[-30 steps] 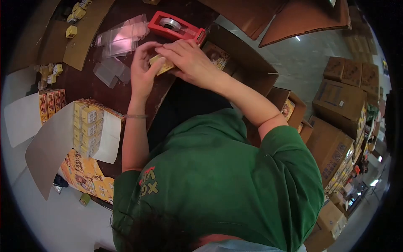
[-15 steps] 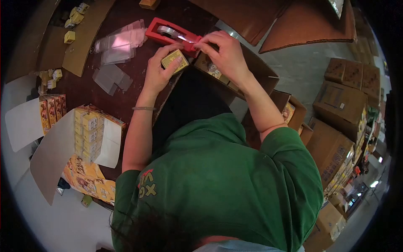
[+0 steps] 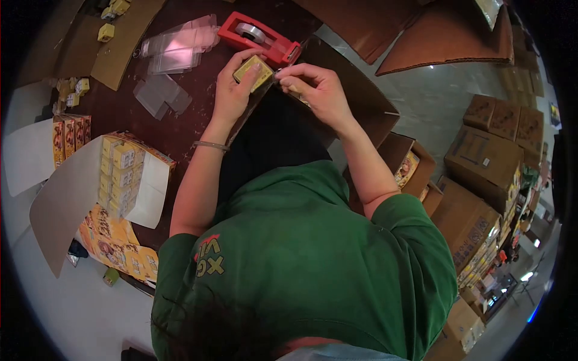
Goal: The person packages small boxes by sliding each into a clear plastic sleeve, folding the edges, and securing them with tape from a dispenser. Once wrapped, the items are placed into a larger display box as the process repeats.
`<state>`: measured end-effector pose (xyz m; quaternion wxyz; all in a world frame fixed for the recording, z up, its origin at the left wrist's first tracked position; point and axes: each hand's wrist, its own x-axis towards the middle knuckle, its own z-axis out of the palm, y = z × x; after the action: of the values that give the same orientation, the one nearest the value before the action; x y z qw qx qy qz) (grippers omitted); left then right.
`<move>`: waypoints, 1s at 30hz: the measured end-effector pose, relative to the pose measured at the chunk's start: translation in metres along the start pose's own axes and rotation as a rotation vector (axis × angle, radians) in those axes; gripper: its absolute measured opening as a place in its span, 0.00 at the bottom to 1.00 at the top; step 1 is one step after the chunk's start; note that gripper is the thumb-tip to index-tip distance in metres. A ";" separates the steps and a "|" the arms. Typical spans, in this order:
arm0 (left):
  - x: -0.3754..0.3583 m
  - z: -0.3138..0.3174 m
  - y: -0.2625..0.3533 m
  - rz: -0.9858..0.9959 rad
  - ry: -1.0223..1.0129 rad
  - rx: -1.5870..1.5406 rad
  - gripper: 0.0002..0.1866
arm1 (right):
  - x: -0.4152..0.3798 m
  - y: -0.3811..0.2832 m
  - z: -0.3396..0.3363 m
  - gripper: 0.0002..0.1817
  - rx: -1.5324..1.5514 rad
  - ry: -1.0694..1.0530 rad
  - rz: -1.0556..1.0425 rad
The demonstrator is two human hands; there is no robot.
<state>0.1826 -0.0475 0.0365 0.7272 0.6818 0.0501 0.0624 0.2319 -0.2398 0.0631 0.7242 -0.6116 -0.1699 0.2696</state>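
Observation:
My left hand (image 3: 230,91) is closed around a small yellow box (image 3: 251,74), thumb lying across its printed face. Just right of the box, my right hand (image 3: 320,95) pinches a short piece of clear tape (image 3: 277,73) between thumb and fingertips. Behind both hands stands a red tape dispenser (image 3: 272,48) with a roll of tape (image 3: 250,32) in it. Flat clear plastic sleeves (image 3: 174,58) lie on the dark red table (image 3: 195,117) left of the dispenser.
An open display carton (image 3: 147,194) filled with small yellow boxes (image 3: 122,157) stands at the left. An open brown carton (image 3: 361,99) sits beyond my right hand. Stacked cartons (image 3: 481,150) line the right side. More small boxes (image 3: 78,90) lie far left.
My right hand has come away from the dispenser's cutting end with the tape, down beside the yellow box. My left hand still holds the box. The whole view has shifted slightly.

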 end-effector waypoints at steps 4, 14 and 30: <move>0.001 -0.007 -0.006 -0.004 -0.024 -0.060 0.19 | 0.008 0.016 0.033 0.29 -0.329 0.197 -0.164; -0.054 -0.030 -0.008 -0.515 0.344 -1.034 0.17 | -0.016 0.049 0.047 0.38 -1.088 -0.190 -0.786; -0.315 -0.175 0.023 0.101 1.225 -0.272 0.30 | 0.008 0.094 0.352 0.29 -0.567 -0.968 -0.790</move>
<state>-0.1561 0.0765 0.0440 0.6429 0.4251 0.4168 0.4819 0.0188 0.0545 0.0384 0.4225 -0.4805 -0.7488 0.1732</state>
